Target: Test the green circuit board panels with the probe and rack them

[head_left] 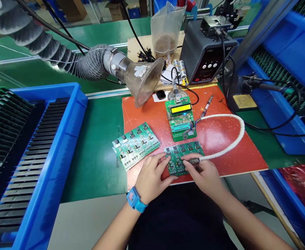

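A green circuit board (185,148) with a row of small digit displays lies on the red mat. My left hand (151,176) grips its left end, fingertips on the top face and thumb along the near edge. My right hand (206,176) is closed around a dark probe (194,160), whose tip rests on or just above the board's middle; the exact contact is hidden by the fingers. A white sleeved cable (239,128) loops from the probe to a green programmer board (182,119) with a lit yellow screen. To the left sits a stack of similar boards (136,144).
A blue bin (71,100) with slotted racks of boards stands at left. Over the red mat (220,139) hangs a fume extractor hood (147,81). Behind are a soldering station (206,52) and plastic bag (166,31). A pen (206,106) lies right of the programmer. Blue bins (285,114) line the right.
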Demonstrator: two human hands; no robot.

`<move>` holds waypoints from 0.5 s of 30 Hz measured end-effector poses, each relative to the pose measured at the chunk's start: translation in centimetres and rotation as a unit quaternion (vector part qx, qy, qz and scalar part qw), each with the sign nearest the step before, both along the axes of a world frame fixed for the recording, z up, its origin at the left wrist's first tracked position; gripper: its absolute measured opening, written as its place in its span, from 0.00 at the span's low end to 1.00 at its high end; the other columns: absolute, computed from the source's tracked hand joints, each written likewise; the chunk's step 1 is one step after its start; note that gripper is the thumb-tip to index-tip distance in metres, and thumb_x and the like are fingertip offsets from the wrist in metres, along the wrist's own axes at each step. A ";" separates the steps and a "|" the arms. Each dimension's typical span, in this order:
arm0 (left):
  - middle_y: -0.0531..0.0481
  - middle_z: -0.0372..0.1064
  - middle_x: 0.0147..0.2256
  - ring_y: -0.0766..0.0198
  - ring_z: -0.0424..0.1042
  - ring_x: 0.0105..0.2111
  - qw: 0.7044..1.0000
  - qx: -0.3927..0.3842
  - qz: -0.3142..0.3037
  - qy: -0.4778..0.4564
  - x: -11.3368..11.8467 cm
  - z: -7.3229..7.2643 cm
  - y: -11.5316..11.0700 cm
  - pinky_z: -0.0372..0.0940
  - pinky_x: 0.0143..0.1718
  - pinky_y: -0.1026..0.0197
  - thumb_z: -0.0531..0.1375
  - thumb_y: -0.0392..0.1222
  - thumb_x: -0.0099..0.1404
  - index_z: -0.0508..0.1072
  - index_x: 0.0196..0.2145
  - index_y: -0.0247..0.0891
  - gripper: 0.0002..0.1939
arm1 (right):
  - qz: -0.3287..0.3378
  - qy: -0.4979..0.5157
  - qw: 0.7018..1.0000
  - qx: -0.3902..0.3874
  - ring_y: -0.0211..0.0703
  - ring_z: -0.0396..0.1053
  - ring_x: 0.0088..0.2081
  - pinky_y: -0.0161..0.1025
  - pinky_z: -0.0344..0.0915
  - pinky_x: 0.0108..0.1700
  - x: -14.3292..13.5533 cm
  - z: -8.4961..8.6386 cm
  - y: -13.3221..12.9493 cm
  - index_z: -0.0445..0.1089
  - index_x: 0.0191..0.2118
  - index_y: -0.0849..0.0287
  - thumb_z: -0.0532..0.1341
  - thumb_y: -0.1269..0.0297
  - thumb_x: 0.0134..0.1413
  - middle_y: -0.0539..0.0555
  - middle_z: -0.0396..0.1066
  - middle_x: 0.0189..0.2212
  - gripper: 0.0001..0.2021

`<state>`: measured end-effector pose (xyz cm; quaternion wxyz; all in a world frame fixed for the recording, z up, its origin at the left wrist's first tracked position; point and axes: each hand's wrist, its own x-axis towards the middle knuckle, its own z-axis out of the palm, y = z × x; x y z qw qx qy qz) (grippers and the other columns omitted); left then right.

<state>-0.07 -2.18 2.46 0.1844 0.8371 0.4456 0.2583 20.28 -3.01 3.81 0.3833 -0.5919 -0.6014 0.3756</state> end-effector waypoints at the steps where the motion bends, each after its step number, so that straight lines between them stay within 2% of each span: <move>1: 0.38 0.66 0.52 0.49 0.69 0.48 1.000 0.005 0.000 -0.006 0.0 -0.1 0.0 0.70 0.46 0.46 0.65 0.50 0.62 0.63 0.58 0.40 0.30 | -0.001 0.003 1.000 -0.002 0.42 0.74 0.28 0.36 0.71 0.30 0.0 0.0 0.0 0.71 0.38 0.58 0.58 0.60 0.62 0.55 0.76 0.35 0.08; 15: 0.36 0.68 0.51 0.50 0.69 0.47 0.999 0.025 0.007 -0.023 0.0 -0.3 -0.1 0.71 0.45 0.47 0.67 0.48 0.59 0.67 0.55 0.34 0.30 | -0.012 0.047 0.998 -0.035 0.41 0.74 0.28 0.36 0.71 0.32 -0.1 0.5 -0.1 0.72 0.40 0.58 0.61 0.61 0.61 0.53 0.75 0.32 0.08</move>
